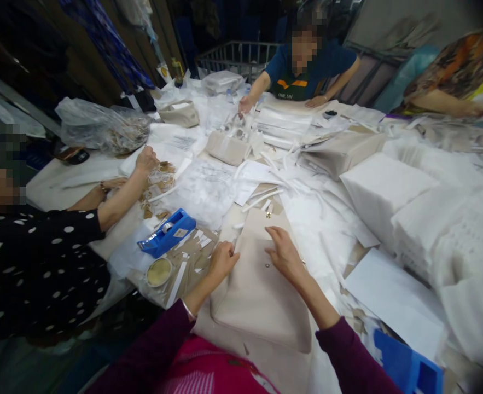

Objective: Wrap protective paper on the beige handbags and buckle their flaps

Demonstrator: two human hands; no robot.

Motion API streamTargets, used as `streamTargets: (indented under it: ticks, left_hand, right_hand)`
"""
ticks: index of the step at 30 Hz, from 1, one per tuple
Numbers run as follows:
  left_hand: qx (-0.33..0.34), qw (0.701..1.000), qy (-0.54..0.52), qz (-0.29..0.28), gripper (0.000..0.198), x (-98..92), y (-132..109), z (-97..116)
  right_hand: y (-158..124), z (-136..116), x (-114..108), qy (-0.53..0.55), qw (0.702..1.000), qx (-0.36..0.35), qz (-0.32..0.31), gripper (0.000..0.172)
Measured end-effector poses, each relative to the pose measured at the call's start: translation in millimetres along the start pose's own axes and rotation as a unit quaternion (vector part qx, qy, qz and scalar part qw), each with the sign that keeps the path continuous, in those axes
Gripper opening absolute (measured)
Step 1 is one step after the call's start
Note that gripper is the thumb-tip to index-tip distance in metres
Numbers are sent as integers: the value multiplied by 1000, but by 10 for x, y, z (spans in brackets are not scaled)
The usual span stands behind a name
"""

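A beige handbag (261, 295) lies flat in front of me, its gold-coloured clasp (269, 215) at the far end. A small round snap (267, 265) shows on its upper face. My left hand (223, 260) is at the bag's left edge, fingers curled in and thumb pointing across the edge; it seems to hold the side there. Over the right part of the bag, my right hand (284, 254) has its fingers apart and bent, with the fingertips near the surface. Nothing shows between them.
Left of the bag are a blue tape dispenser (167, 232) and a round tub (159, 272). A co-worker in polka dots (40, 257) handles small tags; another reaches across the far side. White wrapped packages (384, 186), paper sheets (397, 301) and a blue object (407, 361) lie right.
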State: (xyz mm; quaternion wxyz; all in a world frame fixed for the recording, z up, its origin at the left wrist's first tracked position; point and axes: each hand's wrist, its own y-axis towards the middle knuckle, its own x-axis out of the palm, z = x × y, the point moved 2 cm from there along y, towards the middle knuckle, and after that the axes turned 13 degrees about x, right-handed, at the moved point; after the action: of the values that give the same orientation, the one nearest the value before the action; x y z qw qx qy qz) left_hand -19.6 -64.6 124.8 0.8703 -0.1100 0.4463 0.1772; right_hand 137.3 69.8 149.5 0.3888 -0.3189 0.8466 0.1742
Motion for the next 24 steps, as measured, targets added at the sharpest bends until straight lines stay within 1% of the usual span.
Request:
streamTargets:
  ticks: [2,3,5,6,7,9,11,13,15,17,19,20,22,24]
  left_hand:
    - [35,998,-57,18,19,-28,-8,-54]
    - [54,994,-91,33,17,-41,-18,-97]
    - [66,979,-180,62,11,-59,-61,-229]
    - [51,969,-230,74,9,-64,-101,-319]
    - [20,956,-282,81,10,-61,-156,-420]
    - [-67,918,-385,67,16,-26,-322,-628]
    - [-134,876,-463,29,18,39,-544,-790]
    - [-157,845,-512,0,19,112,-779,-889]
    - [-168,829,-533,-10,19,181,-977,-943]
    - [-182,815,-550,-19,21,242,-1098,-971]
    - [-184,799,-572,-32,23,283,-1128,-982]
    - [-180,790,-585,-36,25,294,-1111,-984]
    - [-169,775,-608,-44,30,294,-1041,-987]
    - [-159,769,-617,-58,33,277,-954,-986]
  right_hand:
    - [246,-257,224,-58,991,-60,-108,69]
    - [342,-360,341,-89,980,-83,-155,69]
    - [485,-501,531,-142,954,-120,-235,59]
    - [538,-539,591,-159,941,-134,-268,53]
    - [582,-561,626,-167,930,-145,-295,49]
    - [649,-572,633,-168,913,-168,-333,50]
    - [692,-567,598,-167,900,-194,-352,52]
    - [713,-558,570,-160,894,-215,-358,46]
    - [716,-545,573,-137,896,-216,-362,34]
    - [703,-527,602,-100,907,-192,-362,20]
    - [673,-510,631,-63,922,-154,-351,9]
    - [652,-504,639,-43,929,-135,-341,8]
    - [605,-499,635,2,943,-102,-317,11]
    - [560,-490,616,52,950,-70,-300,14]
